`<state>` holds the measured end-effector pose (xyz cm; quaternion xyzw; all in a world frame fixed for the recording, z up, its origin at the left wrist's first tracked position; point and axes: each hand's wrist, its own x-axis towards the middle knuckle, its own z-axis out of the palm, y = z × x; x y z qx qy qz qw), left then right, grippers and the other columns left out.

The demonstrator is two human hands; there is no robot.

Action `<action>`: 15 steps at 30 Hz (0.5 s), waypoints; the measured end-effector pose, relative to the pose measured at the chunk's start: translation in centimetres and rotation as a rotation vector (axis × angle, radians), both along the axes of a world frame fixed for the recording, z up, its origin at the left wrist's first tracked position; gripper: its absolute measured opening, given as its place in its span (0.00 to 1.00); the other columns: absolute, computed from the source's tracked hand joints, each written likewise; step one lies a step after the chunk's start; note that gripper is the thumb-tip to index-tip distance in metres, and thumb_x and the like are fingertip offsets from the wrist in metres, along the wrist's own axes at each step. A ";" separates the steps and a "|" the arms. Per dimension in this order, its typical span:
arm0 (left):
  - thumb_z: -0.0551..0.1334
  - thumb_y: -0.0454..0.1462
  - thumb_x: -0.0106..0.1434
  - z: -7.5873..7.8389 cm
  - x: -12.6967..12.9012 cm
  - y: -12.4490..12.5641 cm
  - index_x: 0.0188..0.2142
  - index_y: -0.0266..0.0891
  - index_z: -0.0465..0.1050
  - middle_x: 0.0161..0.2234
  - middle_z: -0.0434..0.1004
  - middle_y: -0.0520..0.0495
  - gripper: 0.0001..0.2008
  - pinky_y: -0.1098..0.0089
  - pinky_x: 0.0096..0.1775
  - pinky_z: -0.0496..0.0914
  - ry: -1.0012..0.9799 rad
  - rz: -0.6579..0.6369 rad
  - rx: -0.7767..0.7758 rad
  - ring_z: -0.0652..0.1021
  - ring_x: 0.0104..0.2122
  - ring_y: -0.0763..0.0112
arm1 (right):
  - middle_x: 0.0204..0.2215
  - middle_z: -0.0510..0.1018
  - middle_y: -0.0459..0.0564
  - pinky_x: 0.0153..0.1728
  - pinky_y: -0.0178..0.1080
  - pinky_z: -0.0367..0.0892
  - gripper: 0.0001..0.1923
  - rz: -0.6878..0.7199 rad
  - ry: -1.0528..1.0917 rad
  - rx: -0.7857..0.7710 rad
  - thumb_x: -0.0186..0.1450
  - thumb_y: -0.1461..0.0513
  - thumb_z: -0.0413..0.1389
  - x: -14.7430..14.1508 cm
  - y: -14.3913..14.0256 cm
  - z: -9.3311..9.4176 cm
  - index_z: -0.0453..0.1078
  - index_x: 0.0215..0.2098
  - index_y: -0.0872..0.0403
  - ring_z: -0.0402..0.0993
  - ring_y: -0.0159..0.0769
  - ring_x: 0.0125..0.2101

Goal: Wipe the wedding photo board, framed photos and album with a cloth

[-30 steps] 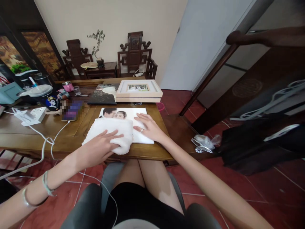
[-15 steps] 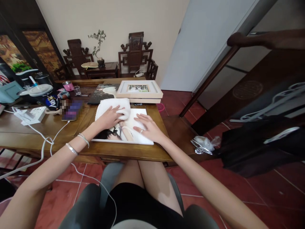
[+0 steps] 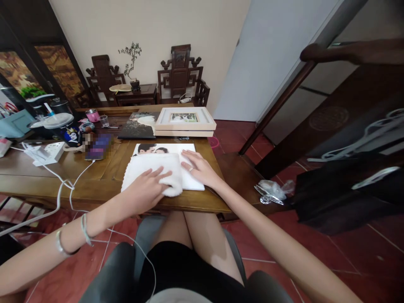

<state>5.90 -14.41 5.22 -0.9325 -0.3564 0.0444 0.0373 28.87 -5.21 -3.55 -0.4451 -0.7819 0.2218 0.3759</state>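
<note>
A white fluffy cloth [image 3: 135, 168] covers much of a white-edged photo panel [image 3: 193, 182], on which the upper parts of two people's heads show along the far edge. My left hand [image 3: 144, 186] presses down on the cloth near the panel's front edge, closed on a raised fold of it. Flat on the panel's right side rests my right hand [image 3: 199, 168], fingers stretched out and holding nothing. The cloth hides the middle and left of the picture.
Behind the panel lie pale wooden photo frames [image 3: 186, 129] beside a dark picture board [image 3: 135, 128]. To the left are a phone [image 3: 98, 147] on a charging cable, a power strip [image 3: 52, 153], a lidded cup [image 3: 63, 126] and a small glass [image 3: 104, 121].
My left hand has pulled the cloth toward me, from the panel's far side to its front edge, uncovering the printed heads. My right hand stays nearly in place.
</note>
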 end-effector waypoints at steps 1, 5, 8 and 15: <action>0.54 0.32 0.67 0.0 0.2 0.8 0.51 0.40 0.74 0.65 0.59 0.42 0.16 0.49 0.60 0.61 -0.013 0.017 -0.017 0.60 0.65 0.50 | 0.62 0.67 0.52 0.63 0.55 0.54 0.24 -0.021 0.034 -0.021 0.67 0.51 0.52 0.0 0.0 0.1 0.69 0.58 0.49 0.60 0.45 0.63; 0.55 0.32 0.67 -0.4 1.9 3.2 0.53 0.42 0.72 0.66 0.56 0.44 0.17 0.47 0.61 0.57 -0.041 0.003 -0.047 0.56 0.66 0.50 | 0.62 0.66 0.53 0.64 0.51 0.53 0.28 -0.112 0.192 -0.115 0.67 0.46 0.48 0.1 -0.1 0.4 0.68 0.59 0.51 0.60 0.45 0.63; 0.56 0.32 0.66 -1.0 3.7 2.8 0.53 0.40 0.72 0.66 0.57 0.45 0.16 0.47 0.62 0.56 -0.038 -0.077 -0.029 0.56 0.66 0.50 | 0.62 0.67 0.51 0.64 0.49 0.53 0.31 -0.137 0.309 -0.141 0.67 0.42 0.46 0.2 0.2 0.1 0.68 0.59 0.51 0.60 0.45 0.63; 0.55 0.32 0.65 0.2 5.1 -1.8 0.43 0.39 0.75 0.61 0.67 0.42 0.12 0.52 0.56 0.64 -0.045 -0.272 0.046 0.66 0.60 0.51 | 0.59 0.71 0.51 0.62 0.50 0.58 0.29 -0.122 0.481 -0.159 0.68 0.43 0.45 0.3 0.4 -0.1 0.72 0.54 0.50 0.66 0.45 0.60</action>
